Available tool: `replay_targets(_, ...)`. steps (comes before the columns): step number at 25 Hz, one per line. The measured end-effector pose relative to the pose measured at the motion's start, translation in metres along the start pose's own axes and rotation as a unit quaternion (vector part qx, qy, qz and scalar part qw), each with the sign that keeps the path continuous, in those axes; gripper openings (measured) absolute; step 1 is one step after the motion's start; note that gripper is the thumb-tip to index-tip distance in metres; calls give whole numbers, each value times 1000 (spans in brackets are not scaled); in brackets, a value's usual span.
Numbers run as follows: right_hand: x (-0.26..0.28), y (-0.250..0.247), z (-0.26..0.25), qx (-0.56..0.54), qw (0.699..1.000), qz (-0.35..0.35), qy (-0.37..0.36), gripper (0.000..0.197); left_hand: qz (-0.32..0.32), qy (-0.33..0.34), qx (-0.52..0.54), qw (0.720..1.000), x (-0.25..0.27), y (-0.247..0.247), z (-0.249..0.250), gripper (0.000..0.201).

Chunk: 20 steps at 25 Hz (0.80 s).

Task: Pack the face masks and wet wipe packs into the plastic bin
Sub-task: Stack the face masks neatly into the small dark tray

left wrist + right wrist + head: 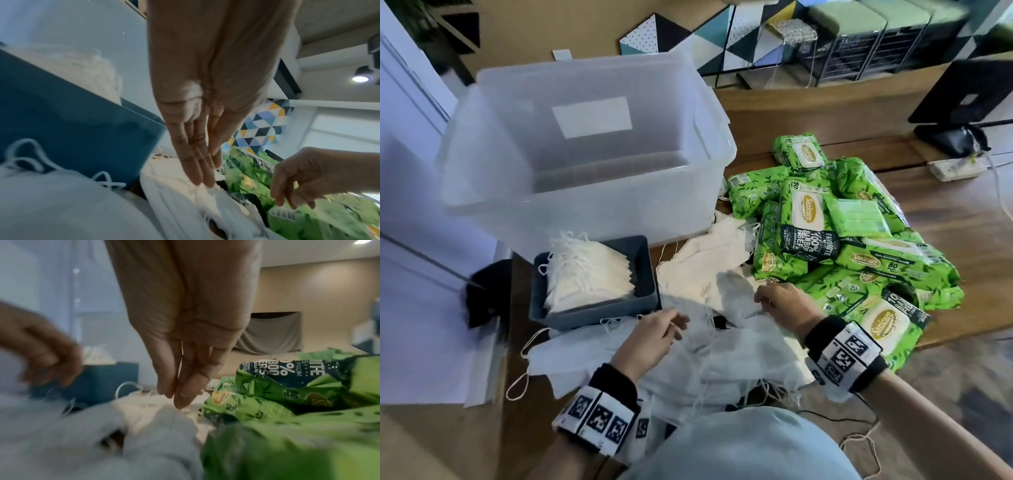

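A clear plastic bin [585, 200] stands at the back left, and nothing shows inside it. In front of it a dark blue tray [592, 313] holds a stack of white face masks [585, 274]. Loose white masks [726, 346] lie heaped on the table nearest me. Green wet wipe packs [825, 240] are piled to the right. My left hand [678, 325] reaches into the loose masks, and its straight fingers [200, 178] touch one. My right hand [762, 301] hovers at the heap's right edge beside the packs. Its fingers [180, 399] point down onto a mask and hold nothing I can see.
A black monitor stand [962, 102] and a white power strip [955, 169] sit at the table's back right. A black object [482, 294] lies left of the tray, by white sheets. Cables trail over the table's near edge. My light blue knee [739, 445] fills the bottom.
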State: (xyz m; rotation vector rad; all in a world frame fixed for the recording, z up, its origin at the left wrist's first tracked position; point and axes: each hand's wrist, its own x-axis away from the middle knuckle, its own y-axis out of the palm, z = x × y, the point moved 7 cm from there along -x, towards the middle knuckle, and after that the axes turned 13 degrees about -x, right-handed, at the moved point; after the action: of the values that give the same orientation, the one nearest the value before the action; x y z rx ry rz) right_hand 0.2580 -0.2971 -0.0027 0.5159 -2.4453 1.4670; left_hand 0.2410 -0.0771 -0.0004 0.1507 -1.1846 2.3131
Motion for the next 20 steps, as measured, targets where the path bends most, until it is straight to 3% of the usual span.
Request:
replay_targets(2, 18, 23, 0, 103, 992, -36, -56, 32, -35, 10, -84, 996, -27, 20, 14, 23)
replay_targets(4, 34, 56, 1, 196, 974, -75, -82, 60, -96, 34, -158, 982, -44, 48, 29, 49)
replay_targets(6, 40, 74, 6, 213, 969, -69, -105, 81, -154, 57, -219, 962, -52, 81, 43, 78)
replay_targets(8, 42, 86, 12, 265, 954, -93, -102, 102, -157, 80, -297, 938, -55, 105, 49, 94)
replay_targets(11, 37, 79, 25, 256, 963, -52, -63, 124, -125, 61, -334, 932, -64, 113, 48, 93)
replay_targets(13, 34, 81, 30, 182, 980, -83, -10, 150, -110, 40, -304, 945, -70, 104, 47, 85)
replay_targets(15, 28, 76, 23, 157, 985, -68, -27, 144, -90, 43, -260, 961, -72, 87, 46, 72)
replay_targets(18, 16, 53, 9, 42, 998, -28, -46, 94, -74, 22, -100, 992, -66, 59, 34, 66)
replay_targets(20, 7, 33, 3, -68, 997, 4, -47, 76, -67, -6, 20, 998, -61, 38, 29, 75)
